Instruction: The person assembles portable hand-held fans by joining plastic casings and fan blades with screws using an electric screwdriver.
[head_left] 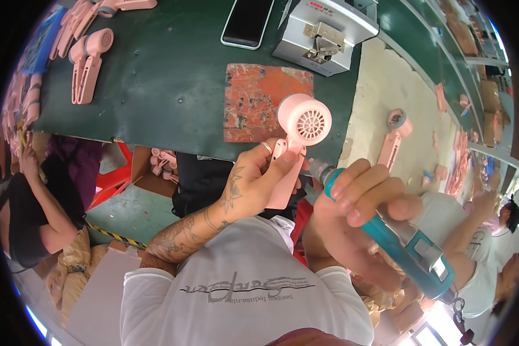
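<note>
My left hand (258, 179) grips the folding handle of a pink hair dryer (299, 135), its round grille facing me, held just off the near edge of the green table (161, 81). My right hand (360, 199) holds a teal electric screwdriver (406, 245). Its metal tip (317, 168) points at the dryer's handle near the hinge, close to or touching it. A ring sits on one finger of the left hand.
A red marbled mat (254, 101), a black phone (248, 22) and a grey metal machine (323, 32) lie on the table. More pink dryers (89, 57) lie at far left, another (393, 135) on the beige surface at right. Other people sit at left (34, 202) and right (484, 230).
</note>
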Demonstrator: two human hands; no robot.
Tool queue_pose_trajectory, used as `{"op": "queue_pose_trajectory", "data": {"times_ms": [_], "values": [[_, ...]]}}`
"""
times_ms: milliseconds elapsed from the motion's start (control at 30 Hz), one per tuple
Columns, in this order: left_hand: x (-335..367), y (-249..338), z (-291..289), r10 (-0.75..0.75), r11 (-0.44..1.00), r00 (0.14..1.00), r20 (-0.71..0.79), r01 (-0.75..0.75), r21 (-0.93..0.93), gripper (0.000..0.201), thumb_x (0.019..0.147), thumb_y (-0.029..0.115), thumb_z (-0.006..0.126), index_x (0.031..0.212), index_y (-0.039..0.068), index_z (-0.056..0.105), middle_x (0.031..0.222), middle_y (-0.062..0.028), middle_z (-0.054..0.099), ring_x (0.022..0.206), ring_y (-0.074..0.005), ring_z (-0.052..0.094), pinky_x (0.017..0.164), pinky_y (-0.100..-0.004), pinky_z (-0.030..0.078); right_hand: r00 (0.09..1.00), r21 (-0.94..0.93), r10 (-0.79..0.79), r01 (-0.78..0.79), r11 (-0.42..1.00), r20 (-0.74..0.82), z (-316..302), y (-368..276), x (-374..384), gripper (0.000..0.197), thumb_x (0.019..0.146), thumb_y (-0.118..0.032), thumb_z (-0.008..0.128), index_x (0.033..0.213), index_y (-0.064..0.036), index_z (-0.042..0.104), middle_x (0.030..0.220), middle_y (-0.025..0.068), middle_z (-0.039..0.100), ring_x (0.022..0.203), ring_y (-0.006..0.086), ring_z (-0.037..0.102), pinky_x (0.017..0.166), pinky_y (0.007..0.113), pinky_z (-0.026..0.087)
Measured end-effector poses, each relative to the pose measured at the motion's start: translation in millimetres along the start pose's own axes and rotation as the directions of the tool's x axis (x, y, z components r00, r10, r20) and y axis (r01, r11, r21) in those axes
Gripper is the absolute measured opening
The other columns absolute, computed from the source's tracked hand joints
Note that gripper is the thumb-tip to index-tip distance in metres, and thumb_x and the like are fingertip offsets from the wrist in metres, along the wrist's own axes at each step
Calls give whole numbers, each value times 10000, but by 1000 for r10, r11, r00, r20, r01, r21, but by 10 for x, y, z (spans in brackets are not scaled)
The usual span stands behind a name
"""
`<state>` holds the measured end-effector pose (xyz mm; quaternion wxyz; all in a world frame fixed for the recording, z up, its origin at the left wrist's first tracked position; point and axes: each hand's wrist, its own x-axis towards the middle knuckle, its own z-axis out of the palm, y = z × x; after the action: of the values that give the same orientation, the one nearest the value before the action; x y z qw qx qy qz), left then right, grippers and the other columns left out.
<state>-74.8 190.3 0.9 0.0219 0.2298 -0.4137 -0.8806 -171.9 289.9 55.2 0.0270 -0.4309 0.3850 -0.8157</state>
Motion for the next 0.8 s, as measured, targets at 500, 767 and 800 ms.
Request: {"op": "queue_pose_trajectory", "data": {"times_ms": [500, 767, 800], "values": [[2, -40, -66, 112, 992, 994, -3, -112, 65, 261, 1073, 198, 499, 1196, -10, 596, 1014, -73, 704, 784, -102, 652, 711, -264, 545, 998, -89, -23, 17, 996, -65, -70, 158, -59, 668, 944, -660, 552, 1132, -22, 492, 789, 73, 604, 652, 207, 570, 569, 341, 497], [-12, -64, -75, 102, 987, 995, -8, -101, 124, 234, 1051, 178, 544, 1173, -11, 606, 924, -58, 700, 782, -89, 647, 698, -264, 534, 999, -125, -14, 8, 992, -43, -55, 212, -40, 622, 938, -679, 531, 1029, -65, 495, 755, 49, 571, 629, 191, 550, 561, 329, 472], [-11, -85, -77, 100, 987, 995, -8, -99, 124, 234, 1051, 178, 544, 1173, -11, 606, 924, -58, 700, 782, -89, 647, 698, -264, 534, 999, -129, -17, 13, 992, -31, -47, 222, -35, 618, 959, -698, 488, 1004, -82, 512, 737, 30, 544, 627, 176, 533, 557, 310, 446]]}}
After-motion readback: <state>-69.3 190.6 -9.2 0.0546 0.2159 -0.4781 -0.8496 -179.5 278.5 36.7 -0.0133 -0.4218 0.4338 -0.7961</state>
